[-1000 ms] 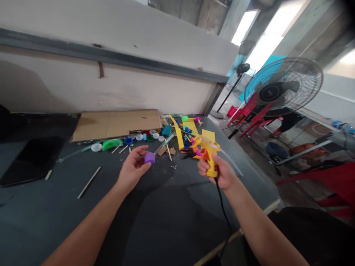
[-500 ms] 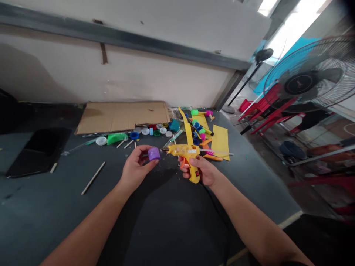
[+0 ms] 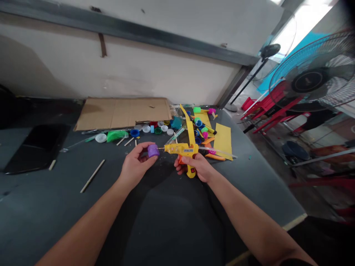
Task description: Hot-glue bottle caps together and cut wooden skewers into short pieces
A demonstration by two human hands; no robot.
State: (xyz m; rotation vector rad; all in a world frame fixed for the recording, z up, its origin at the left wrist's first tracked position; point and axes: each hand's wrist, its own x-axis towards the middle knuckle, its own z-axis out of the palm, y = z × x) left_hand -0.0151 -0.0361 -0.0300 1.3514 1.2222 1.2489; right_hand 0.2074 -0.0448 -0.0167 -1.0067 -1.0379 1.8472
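Note:
Between the thumb and fingers of my left hand [image 3: 135, 162] is a purple bottle cap [image 3: 153, 150], held above the dark table [image 3: 166, 221]. My right hand [image 3: 196, 165] is wrapped round the handle of a yellow hot glue gun [image 3: 181, 149], with fingers at its orange trigger. The gun points left and its nozzle tip is at the cap's right side; whether they touch I cannot tell. A clear glue stick [image 3: 217, 152] juts from the gun's back end.
Behind my hands lie several loose caps [image 3: 157, 130], a green plastic piece [image 3: 116, 136] and flat cardboard [image 3: 122, 111]. A wooden stick [image 3: 93, 176] and a black phone-like slab [image 3: 34, 147] lie left. Yellow sheets [image 3: 223, 140] lie right. A fan [image 3: 309, 79] stands beyond the table.
The glue gun has moved slightly left, bringing its nozzle from just short of the purple cap up to it. The view has shifted a little.

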